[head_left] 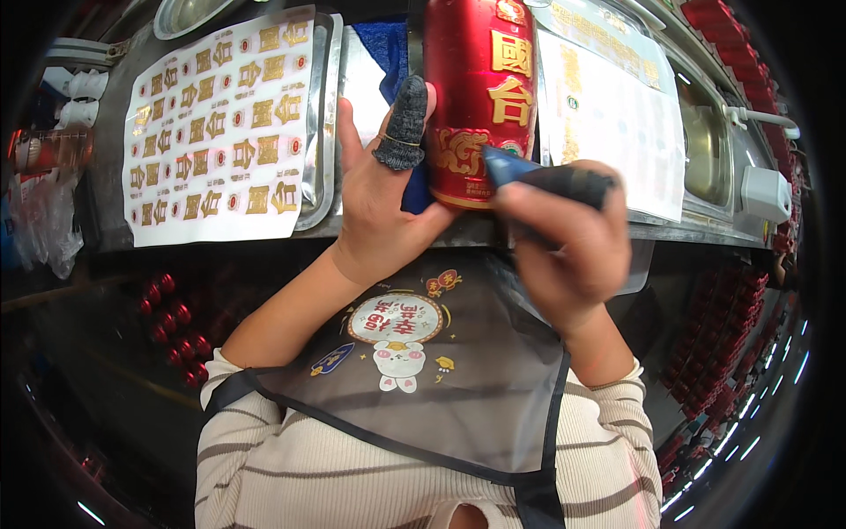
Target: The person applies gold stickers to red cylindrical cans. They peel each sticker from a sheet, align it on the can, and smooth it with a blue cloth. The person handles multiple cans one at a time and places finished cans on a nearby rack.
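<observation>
A glossy red bottle point(458, 79) with raised gold characters and a gold dragon decal point(460, 152) lies on the worktop, its base toward me. My left hand point(383, 181) steadies its left side, thumb near the base and fingers partly hidden against it. A grey knitted cover point(405, 123) with a rubber band sits on one of that hand's fingers. My right hand point(568, 238), slightly blurred, pinches a small blue scraper-like piece point(507, 166) whose tip meets the bottle beside the dragon. Dark fabric wraps one of its fingers.
A sheet of gold decals point(220, 132) lies over a metal tray point(326, 115) on the left. At the right is a partly used decal sheet point(617, 132), beside a metal basin point(709, 150). A blue towel point(383, 57) is behind the bottle. Red bottles point(714, 344) stand in rows lower right.
</observation>
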The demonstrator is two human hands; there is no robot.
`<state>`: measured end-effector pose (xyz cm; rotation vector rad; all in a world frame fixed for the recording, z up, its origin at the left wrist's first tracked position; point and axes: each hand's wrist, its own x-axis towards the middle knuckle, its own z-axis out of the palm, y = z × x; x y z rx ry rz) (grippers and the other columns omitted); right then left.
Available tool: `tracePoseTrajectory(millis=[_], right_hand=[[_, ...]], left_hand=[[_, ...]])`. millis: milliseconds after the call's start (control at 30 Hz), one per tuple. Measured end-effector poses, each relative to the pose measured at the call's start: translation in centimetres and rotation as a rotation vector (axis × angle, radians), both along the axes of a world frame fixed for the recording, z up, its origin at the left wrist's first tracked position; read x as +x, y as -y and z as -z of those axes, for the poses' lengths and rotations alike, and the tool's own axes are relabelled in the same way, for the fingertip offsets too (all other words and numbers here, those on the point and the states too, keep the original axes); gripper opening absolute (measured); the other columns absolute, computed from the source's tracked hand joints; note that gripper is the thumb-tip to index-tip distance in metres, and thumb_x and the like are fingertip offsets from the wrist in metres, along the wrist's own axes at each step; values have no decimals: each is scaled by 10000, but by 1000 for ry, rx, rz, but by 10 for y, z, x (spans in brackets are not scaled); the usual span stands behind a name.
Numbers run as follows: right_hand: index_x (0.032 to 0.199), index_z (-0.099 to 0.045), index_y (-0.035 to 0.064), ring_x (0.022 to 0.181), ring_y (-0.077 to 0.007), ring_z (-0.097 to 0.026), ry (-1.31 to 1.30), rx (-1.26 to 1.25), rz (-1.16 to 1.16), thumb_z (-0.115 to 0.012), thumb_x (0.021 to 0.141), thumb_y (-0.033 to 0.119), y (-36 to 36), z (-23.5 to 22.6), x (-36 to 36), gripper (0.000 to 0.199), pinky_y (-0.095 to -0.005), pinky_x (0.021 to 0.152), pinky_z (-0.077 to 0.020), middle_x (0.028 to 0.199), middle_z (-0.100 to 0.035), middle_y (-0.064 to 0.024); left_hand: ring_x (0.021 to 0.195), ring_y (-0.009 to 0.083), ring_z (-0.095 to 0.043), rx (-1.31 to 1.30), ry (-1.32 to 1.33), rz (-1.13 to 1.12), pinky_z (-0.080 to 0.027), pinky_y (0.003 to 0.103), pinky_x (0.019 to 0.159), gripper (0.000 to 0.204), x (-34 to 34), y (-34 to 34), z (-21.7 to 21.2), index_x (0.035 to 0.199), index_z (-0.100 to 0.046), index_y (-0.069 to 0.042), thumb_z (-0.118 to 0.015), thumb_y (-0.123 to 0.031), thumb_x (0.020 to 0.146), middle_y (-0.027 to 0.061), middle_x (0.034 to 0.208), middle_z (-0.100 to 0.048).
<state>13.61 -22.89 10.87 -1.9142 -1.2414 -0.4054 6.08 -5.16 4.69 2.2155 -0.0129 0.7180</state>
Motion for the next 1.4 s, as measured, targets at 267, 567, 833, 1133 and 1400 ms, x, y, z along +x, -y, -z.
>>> tracePoseTrajectory(millis=[267,567,833,1133,1400], right_hand=[[992,-726,101,791,-240,-629,-273,-60,-64,-861,648,-54,23,-5,-10,401,-328,703,-525,933,-655,-119],[1021,-600,14,746,-24,-554,-1406,305,232,-707,918,119,16,13,26,182,-182,692,-451,966,-623,-11],[1115,-518,14,791,-37,-595,-1372,336,78,-748,908,123,-1,22,26,327,-162,639,-477,1052,-582,-60],[1100,-524,21,829,-45,-588,-1365,226,93,-739,913,141,-2,21,34,310,-190,663,-484,992,-594,-54],[1172,-627,-16,655,-25,-530,-899,188,273,-724,879,66,27,22,-15,319,-170,579,-420,1034,-662,-54]], left_hand=[[1219,283,-614,-14,23,5,-47,555,1214,903,7,4,-7,1485,-429,-20,-828,-132,682,156,1373,-602],[1397,275,-416,-602,-175,171,-312,400,1169,961,18,10,-22,1546,-183,66,-796,-131,833,208,1530,-375],[1395,265,-411,-847,-205,166,-315,408,1164,828,20,15,-36,1494,-273,69,-764,-94,848,209,1507,-393],[888,188,-707,-736,-230,-52,-576,316,783,521,42,21,-49,1143,-505,61,-836,-129,788,162,1035,-710],[1471,337,-307,-434,-299,147,-150,492,1210,1222,-3,-13,-24,1539,-194,56,-930,-382,667,250,1568,-309]])
